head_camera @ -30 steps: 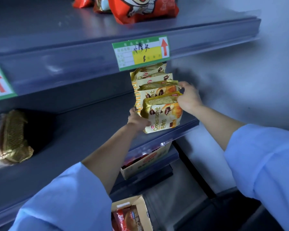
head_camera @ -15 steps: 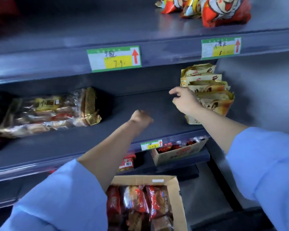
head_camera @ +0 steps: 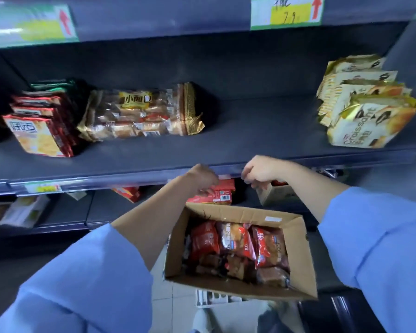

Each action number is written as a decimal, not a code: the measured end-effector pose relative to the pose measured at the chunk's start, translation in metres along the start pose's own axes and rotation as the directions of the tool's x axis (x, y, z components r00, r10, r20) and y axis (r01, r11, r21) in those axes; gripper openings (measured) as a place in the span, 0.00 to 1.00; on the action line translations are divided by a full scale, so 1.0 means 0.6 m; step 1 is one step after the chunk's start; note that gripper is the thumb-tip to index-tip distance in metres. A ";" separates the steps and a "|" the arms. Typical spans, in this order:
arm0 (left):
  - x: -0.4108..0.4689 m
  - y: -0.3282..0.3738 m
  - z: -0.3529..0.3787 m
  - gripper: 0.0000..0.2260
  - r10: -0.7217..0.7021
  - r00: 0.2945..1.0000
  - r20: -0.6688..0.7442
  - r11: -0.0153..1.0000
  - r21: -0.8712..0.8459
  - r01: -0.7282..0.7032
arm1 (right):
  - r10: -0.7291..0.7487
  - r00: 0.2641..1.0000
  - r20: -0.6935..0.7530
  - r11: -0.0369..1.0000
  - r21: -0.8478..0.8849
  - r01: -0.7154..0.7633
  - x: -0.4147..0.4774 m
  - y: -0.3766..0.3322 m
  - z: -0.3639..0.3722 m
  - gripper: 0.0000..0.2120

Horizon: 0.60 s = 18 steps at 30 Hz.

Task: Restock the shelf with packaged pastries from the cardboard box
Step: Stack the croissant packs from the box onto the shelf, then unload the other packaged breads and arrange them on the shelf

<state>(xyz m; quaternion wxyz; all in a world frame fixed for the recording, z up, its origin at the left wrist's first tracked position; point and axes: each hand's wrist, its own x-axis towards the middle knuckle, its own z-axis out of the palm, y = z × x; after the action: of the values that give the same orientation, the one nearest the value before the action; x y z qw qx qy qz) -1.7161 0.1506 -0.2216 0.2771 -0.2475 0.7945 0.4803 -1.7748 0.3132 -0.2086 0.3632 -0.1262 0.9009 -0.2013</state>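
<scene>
An open cardboard box [head_camera: 303,258] stands on the floor below me, filled with several red pastry packs [head_camera: 235,239]. The dark shelf [head_camera: 262,131] carries a row of gold croissant packs [head_camera: 368,109] at its right end. My left hand [head_camera: 202,176] and my right hand [head_camera: 259,171] hover side by side in front of the shelf's front edge, above the box. Both hold nothing, with fingers loosely curled downward.
A long clear bag of small breads [head_camera: 142,114] and red cracker packs [head_camera: 41,126] lie on the shelf's left part. Price tags [head_camera: 286,13] hang on the shelf above. Red packs [head_camera: 216,193] and a small carton [head_camera: 274,195] sit on the lower shelf.
Both hands have left the croissant packs and dropped down to the shelf's front edge. My view has swung left and down, bringing the box fully into sight.
</scene>
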 end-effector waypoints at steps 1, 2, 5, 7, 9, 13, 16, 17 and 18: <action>0.006 -0.023 0.006 0.09 -0.026 1.000 0.009 0.999 0.033 0.026 | 0.029 0.999 0.023 0.999 0.018 -0.029 0.005 0.006 0.024 0.11; 0.013 -0.047 0.013 0.07 -0.054 0.998 0.015 0.996 0.065 0.053 | 0.054 0.998 0.043 0.998 0.033 -0.055 0.009 0.012 0.048 0.11; 0.032 -0.115 0.031 0.02 -0.119 0.992 0.033 0.986 0.123 0.114 | 0.091 0.993 0.068 0.995 0.021 -0.093 0.024 0.033 0.115 0.13; 0.048 -0.155 0.044 0.02 -0.158 0.986 0.047 0.978 0.144 0.150 | 0.125 0.989 0.081 0.991 0.038 -0.129 0.033 0.051 0.157 0.13; 0.064 -0.188 0.060 0.02 -0.162 0.983 0.082 0.968 0.205 0.143 | 0.163 0.982 0.100 0.984 0.057 -0.169 0.044 0.073 0.197 0.12; 0.096 -0.239 0.091 0.07 -0.069 0.991 0.112 0.936 0.352 0.026 | 0.244 0.964 0.109 0.968 0.029 -0.249 0.073 0.118 0.263 0.19; 0.113 -0.269 0.119 0.25 -0.033 0.995 0.097 0.912 0.411 -0.010 | 0.303 0.948 0.102 0.949 0.056 -0.309 0.089 0.143 0.293 0.26; 0.121 -0.277 0.128 0.30 -0.011 0.994 0.111 0.898 0.437 -0.039 | 0.328 0.940 0.098 0.939 0.074 -0.335 0.095 0.150 0.301 0.27; 0.130 -0.285 0.137 0.34 0.012 0.991 0.132 0.878 0.472 -0.074 | 0.345 0.934 0.095 0.931 0.094 -0.354 0.101 0.157 0.309 0.27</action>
<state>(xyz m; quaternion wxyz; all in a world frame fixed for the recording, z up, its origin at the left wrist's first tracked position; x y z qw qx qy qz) -1.6431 0.1434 -0.4132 0.3680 -0.1234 0.8744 0.2910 -1.6944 0.3238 -0.4094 0.4341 0.0487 0.8819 -0.1774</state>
